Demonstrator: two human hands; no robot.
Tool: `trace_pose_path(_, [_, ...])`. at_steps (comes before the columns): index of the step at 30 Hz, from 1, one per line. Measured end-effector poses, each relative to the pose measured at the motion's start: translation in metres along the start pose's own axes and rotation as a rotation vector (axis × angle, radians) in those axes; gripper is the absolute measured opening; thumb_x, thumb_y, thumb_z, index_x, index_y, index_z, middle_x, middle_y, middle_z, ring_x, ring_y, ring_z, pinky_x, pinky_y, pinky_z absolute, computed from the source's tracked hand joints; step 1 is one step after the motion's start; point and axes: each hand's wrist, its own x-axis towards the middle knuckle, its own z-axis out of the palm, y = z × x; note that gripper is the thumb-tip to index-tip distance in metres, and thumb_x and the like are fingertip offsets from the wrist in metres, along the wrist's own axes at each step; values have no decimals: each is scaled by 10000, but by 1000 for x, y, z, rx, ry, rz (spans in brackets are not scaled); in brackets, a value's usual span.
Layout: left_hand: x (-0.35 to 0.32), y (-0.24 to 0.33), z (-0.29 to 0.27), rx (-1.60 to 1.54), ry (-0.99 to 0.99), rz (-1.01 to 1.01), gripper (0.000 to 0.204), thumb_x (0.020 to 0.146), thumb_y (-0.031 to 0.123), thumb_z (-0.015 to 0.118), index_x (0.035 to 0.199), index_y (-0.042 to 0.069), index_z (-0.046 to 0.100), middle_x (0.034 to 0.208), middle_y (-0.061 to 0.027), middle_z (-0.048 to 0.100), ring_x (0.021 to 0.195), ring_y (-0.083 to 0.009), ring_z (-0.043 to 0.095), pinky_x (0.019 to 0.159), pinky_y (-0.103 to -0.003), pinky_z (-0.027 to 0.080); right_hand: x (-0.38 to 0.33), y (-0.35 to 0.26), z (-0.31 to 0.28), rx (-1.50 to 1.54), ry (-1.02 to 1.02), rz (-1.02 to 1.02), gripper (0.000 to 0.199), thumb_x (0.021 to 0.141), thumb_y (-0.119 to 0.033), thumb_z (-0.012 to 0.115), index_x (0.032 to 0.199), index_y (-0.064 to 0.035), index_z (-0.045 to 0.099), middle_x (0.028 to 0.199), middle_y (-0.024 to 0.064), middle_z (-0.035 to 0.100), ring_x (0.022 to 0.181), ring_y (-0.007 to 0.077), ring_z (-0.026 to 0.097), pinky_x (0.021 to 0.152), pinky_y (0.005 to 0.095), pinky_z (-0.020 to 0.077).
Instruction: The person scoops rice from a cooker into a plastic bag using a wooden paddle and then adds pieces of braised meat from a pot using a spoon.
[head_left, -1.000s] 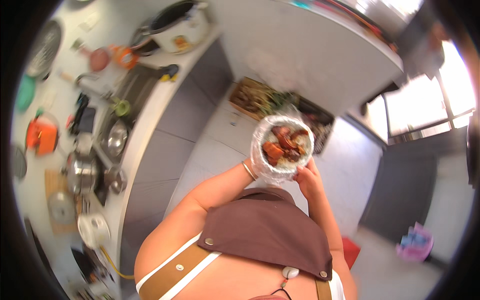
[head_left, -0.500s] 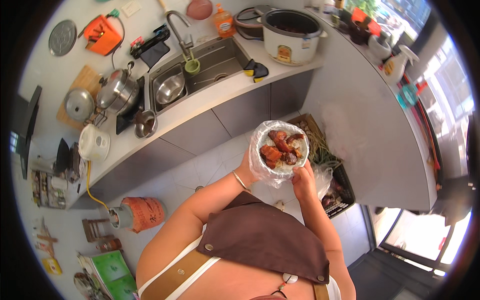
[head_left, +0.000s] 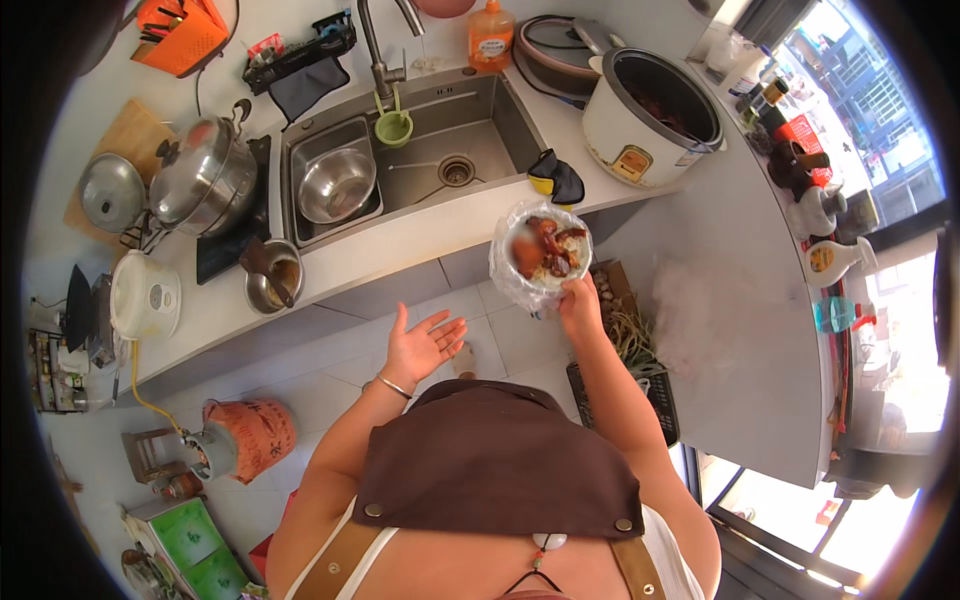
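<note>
My right hand (head_left: 580, 308) is closed on the near rim of a bowl lined with a clear plastic bag (head_left: 513, 282). Inside the bowl lie glossy brown-red chunks of braised meat (head_left: 565, 238) on white rice; one patch of the food looks blurred. My left hand (head_left: 425, 345) is apart from the bowl, lower and to its left, palm up with fingers spread and nothing in it. The bowl hangs in front of the counter edge, just below a black and yellow glove or mitt (head_left: 556, 178).
A steel sink (head_left: 430, 160) holds a metal bowl (head_left: 322, 200). To its right stands a large white rice cooker (head_left: 625, 125); to its left, a lidded pot (head_left: 215, 175) and a small steel pan (head_left: 272, 292). A gas cylinder (head_left: 210, 452) and a black crate (head_left: 660, 405) stand on the floor.
My left hand has let go of the bowl and moved left and down, opening. My right hand has carried the bowl slightly up and left. The view has moved closer to the counter.
</note>
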Motion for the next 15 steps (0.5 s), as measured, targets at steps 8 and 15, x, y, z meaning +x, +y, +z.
trace_pose_path(8, [8, 34, -5, 14, 54, 26, 807, 862, 673, 415, 1254, -32, 446, 1211, -236, 522, 1078, -326, 538, 900, -428, 440, 102, 17, 33, -46, 30, 77, 577, 775, -17, 458, 1340, -92, 369, 1057, 61, 538, 817, 166, 523, 667, 323, 439])
trace_pose_path(15, [17, 28, -1, -58, 166, 117, 766, 890, 634, 401, 1247, -42, 455, 1174, -213, 546, 1032, -298, 550, 888, -412, 440, 160, 9, 36, -167, 49, 130, 419, 762, -34, 485, 1179, -26, 449, 900, 93, 534, 662, 159, 492, 550, 328, 409])
